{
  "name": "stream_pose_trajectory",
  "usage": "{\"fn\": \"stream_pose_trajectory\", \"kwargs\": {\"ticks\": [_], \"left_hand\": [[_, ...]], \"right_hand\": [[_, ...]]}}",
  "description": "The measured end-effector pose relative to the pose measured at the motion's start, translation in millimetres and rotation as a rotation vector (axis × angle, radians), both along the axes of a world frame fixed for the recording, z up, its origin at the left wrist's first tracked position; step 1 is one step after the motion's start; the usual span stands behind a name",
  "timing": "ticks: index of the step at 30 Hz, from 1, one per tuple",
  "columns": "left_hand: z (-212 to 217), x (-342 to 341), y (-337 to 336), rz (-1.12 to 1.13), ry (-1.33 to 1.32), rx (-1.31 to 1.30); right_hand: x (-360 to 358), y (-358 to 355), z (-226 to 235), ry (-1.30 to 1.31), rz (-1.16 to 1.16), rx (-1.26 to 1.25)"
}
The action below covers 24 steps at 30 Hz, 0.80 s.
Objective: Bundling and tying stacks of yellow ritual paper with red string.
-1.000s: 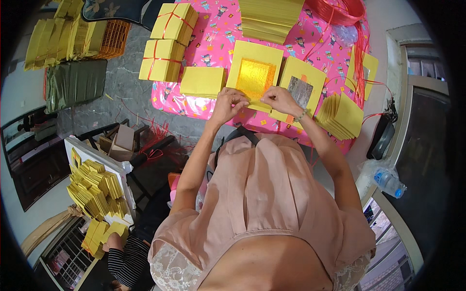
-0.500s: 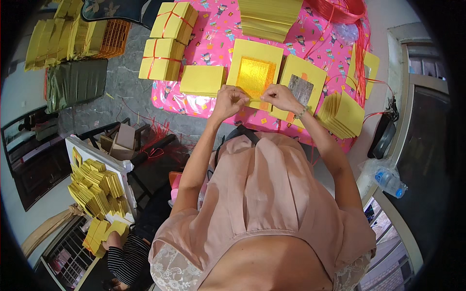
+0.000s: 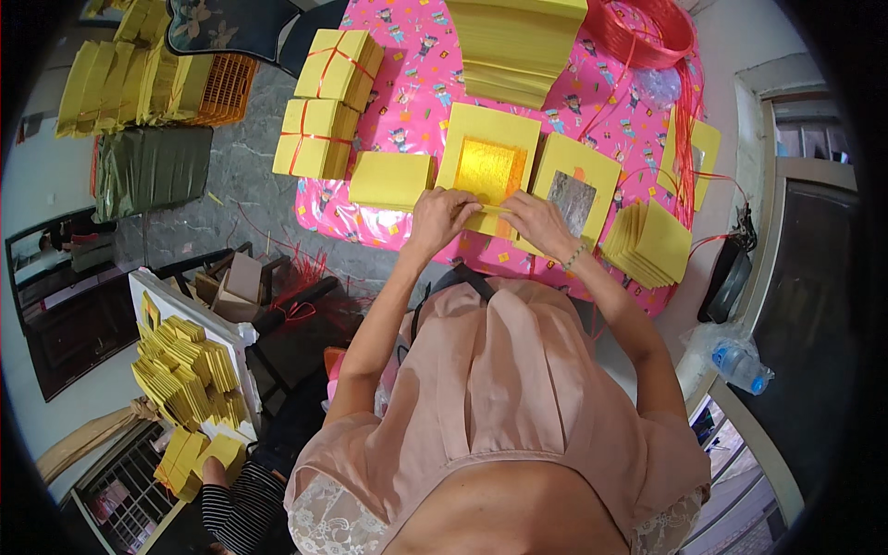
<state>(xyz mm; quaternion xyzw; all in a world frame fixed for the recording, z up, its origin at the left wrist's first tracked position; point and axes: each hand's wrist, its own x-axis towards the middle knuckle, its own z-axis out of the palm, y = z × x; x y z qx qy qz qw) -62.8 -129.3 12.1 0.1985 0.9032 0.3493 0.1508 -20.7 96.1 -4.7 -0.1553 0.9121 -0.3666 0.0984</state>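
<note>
A yellow paper sheet [image 3: 481, 122] with a gold foil square [image 3: 483, 166] lies in front of me, its near edge turned up into a narrow folded strip [image 3: 487, 223]. My left hand [image 3: 441, 220] pinches the strip's left end, thumb and fingers together. At the right end, my right hand [image 3: 538, 225] is closed on the same strip, with its fingers bent over the fold. Part of the fold is hidden under the fingers. Beside my right hand lies another yellow sheet [image 3: 606, 168] with a silver-grey square [image 3: 572, 201]. A neat yellow paper stack [image 3: 392, 178] sits left of the gold sheet.
The table has a pink patterned cover [image 3: 416, 79]. On it are red-tied bundles [image 3: 310, 139], a tall paper stack [image 3: 513, 55], a fanned stack [image 3: 652, 242] and a red string coil [image 3: 606, 37]. A co-worker's hand [image 3: 214, 471] touches yellow paper at lower left.
Both hands stay on the sheet's near edge. My right hand's fingers have shifted from an upright pinch to lying lower over the fold. The whole view has moved slightly.
</note>
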Motion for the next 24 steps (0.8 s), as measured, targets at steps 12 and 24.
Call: {"fn": "stream_pose_trajectory", "kwargs": {"ticks": [12,24], "left_hand": [[-14.1,-5.9,37.6,-0.131,0.455,0.013],[-38.6,-23.8,45.2,-0.159,0.391,-0.162]], "right_hand": [[-101.4,29.9,-8.6,0.052,-0.269,-0.06],[-131.1,10.8,-12.1,0.257,-0.314,0.279]]}}
